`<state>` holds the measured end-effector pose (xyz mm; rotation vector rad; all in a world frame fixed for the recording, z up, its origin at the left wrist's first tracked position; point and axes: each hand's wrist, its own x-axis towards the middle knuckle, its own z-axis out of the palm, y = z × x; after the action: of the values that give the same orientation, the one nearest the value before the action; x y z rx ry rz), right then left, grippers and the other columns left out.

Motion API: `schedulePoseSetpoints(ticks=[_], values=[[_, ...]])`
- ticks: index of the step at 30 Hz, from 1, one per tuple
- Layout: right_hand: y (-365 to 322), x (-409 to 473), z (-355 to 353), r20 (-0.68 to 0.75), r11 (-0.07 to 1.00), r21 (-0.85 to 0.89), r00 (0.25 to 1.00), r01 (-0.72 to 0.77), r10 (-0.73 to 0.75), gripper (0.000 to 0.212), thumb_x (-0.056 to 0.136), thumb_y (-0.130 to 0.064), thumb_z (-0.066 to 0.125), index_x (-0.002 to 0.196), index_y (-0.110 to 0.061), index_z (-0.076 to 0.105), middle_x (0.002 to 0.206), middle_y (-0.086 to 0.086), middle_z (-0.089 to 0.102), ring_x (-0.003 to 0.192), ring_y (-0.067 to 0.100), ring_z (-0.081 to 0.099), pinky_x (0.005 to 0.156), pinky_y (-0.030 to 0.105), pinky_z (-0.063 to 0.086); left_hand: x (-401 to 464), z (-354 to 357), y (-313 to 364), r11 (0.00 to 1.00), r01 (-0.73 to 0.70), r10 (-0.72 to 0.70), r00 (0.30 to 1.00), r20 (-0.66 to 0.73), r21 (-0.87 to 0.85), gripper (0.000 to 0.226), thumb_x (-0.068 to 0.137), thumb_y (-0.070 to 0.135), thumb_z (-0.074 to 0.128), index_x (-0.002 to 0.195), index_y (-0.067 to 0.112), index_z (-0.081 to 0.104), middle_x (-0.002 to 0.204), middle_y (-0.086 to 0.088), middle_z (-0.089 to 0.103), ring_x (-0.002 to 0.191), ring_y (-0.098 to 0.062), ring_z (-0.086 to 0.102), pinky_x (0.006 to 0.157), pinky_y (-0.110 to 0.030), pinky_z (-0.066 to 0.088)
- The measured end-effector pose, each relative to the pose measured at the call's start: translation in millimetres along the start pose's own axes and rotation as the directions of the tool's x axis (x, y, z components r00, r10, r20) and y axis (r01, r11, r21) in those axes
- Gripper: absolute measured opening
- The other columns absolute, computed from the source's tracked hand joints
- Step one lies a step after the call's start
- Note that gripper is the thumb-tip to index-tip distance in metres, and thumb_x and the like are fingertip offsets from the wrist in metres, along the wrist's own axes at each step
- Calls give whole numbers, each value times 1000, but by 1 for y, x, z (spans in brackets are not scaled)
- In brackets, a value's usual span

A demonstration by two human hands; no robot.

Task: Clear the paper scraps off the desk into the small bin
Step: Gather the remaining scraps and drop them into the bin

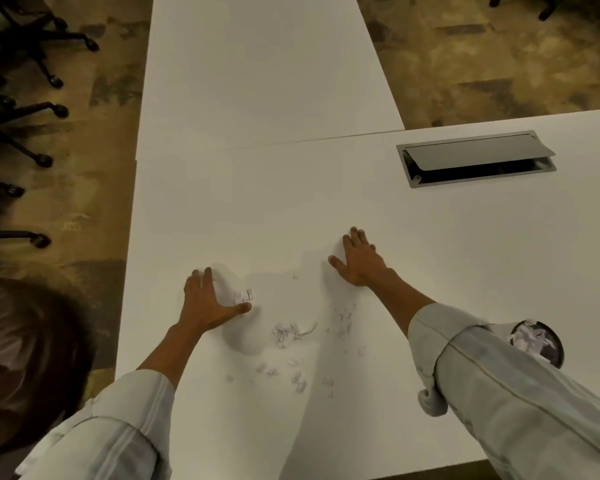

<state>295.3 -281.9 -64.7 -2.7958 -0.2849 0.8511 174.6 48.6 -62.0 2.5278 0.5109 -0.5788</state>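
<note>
Several small white paper scraps (pixel 286 332) lie scattered on the white desk (pixel 257 209) between my two hands. My left hand (pixel 207 301) rests flat on the desk at the left of the scraps, fingers apart, with a few scraps (pixel 242 296) against its thumb side. My right hand (pixel 359 259) lies flat and open on the desk to the right and farther away. The small dark round bin (pixel 537 341), with scraps inside, stands at the right, partly hidden behind my right sleeve.
A grey cable hatch (pixel 475 157) with its lid raised is set into the desk at the back right. Black office chair bases (pixel 21 109) stand on the patterned carpet to the left. The desk's left edge runs close to my left arm.
</note>
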Motion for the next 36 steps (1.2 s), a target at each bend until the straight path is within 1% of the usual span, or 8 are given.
schedulePoseSetpoints(ticks=[4, 8, 13, 17, 23, 30, 33, 36], values=[[-21, -32, 42, -90, 997, 38, 994, 61, -58, 75, 100, -52, 30, 152, -1, 13, 163, 18, -2, 151, 30, -5, 122, 48, 8, -18, 28, 15, 993, -118, 118, 993, 6, 13, 133, 51, 86, 57, 147, 9, 10, 159, -15, 1, 147, -29, -3, 120, -48, 14], [-42, -84, 90, -67, 983, 38, 982, 181, -178, 77, 99, -54, 26, 154, -2, 8, 163, 17, -6, 151, 28, -10, 124, 46, 1, -53, 62, 33, 971, -240, 238, 968, 80, 19, 132, 57, 90, 45, 149, 8, -2, 160, -9, -10, 148, -23, -9, 122, -41, 4], [-59, -96, 93, -36, 936, 6, 935, 353, -353, 75, 98, -54, 23, 155, -7, 6, 164, 11, -2, 152, 23, -4, 124, 48, 11, -73, 68, 38, 923, -384, 380, 919, 106, 17, 121, 67, 84, 45, 149, 16, -12, 158, 2, -17, 148, -15, -12, 121, -36, -1], [-77, -49, 54, -42, 935, -70, 936, 347, -350, 72, 100, -47, 29, 154, -4, 7, 164, 14, 2, 152, 26, 0, 123, 49, 13, -57, 39, 33, 934, -336, 328, 942, 77, 125, 124, 65, 80, 52, 149, 14, -11, 160, -6, -13, 148, -21, -12, 121, -45, 0], [-92, -58, 71, 69, 911, -151, 923, 384, -377, 68, 101, -41, 29, 153, -2, 9, 163, 16, -2, 151, 29, -4, 123, 49, 9, -65, 40, 21, 901, -369, 302, 911, 282, 227, 135, 57, 89, 50, 148, 13, -15, 157, -7, -24, 145, -24, -21, 121, -47, -2], [-68, -134, 123, 74, 839, -125, 849, 529, -524, 66, 101, -42, 24, 155, -7, 8, 164, 12, 1, 152, 25, -5, 124, 43, 0, -133, 94, 14, 903, -417, 386, 895, 223, 108, 131, 59, 91, 43, 147, 17, -20, 156, -1, -29, 143, -14, -29, 122, -45, -5], [-51, -140, 111, -70, 864, -43, 861, 501, -503, 65, 101, -42, 30, 154, -8, 15, 163, 10, 11, 152, 22, 7, 125, 43, 8, -146, 93, 6, 940, -339, 332, 936, 113, 45, 128, 62, 88, 46, 146, 18, -22, 156, 1, -29, 143, -12, -28, 122, -47, -4], [-24, -126, 91, -260, 946, 129, 931, 298, -258, 64, 100, -35, 41, 153, -5, 20, 162, 11, 16, 151, 22, 12, 124, 44, 13, -149, 76, -11, 994, -105, 106, 994, -40, 13, 132, 57, 88, 48, 147, 17, -18, 156, -4, -26, 144, -18, -26, 119, -46, -8]])
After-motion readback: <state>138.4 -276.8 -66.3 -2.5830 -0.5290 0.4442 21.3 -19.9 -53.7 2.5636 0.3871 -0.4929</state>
